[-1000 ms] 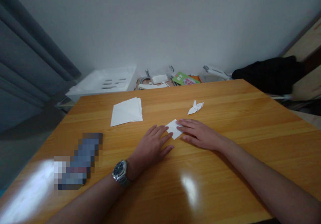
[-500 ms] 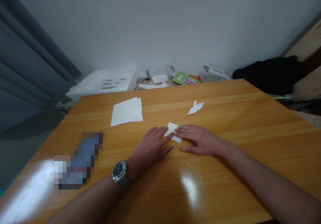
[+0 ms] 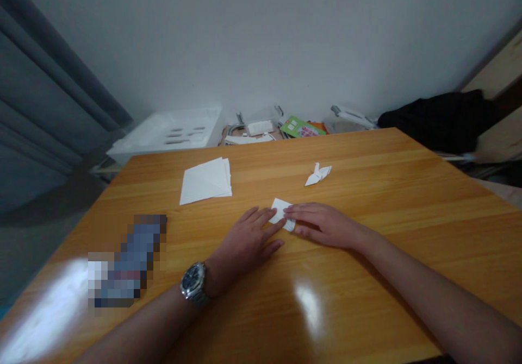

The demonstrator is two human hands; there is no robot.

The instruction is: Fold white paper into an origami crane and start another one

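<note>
A small folded white piece of paper (image 3: 279,205) lies on the wooden table between my two hands. My left hand (image 3: 253,236), with a metal watch (image 3: 193,281) on its wrist, rests with fingers stretched out and fingertips on the paper's left and lower part. From the right, my right hand (image 3: 320,223) lays its straight fingers over the paper's right side. Its thumb tip is at the lower right corner, and the fingers hide part of the paper. Beyond my right hand stands a folded white paper bird (image 3: 317,175).
Several white paper sheets (image 3: 206,181) lie at the table's (image 3: 367,163) back left. A blurred-out, phone-like object (image 3: 136,258) is at the left. Behind the table are a white tray (image 3: 163,119), a green booklet (image 3: 302,127) and dark cloth (image 3: 436,119).
My right thumb has moved up to the paper's lower right corner. My left fingers have shifted slightly right. The bird and the sheets stay put.
</note>
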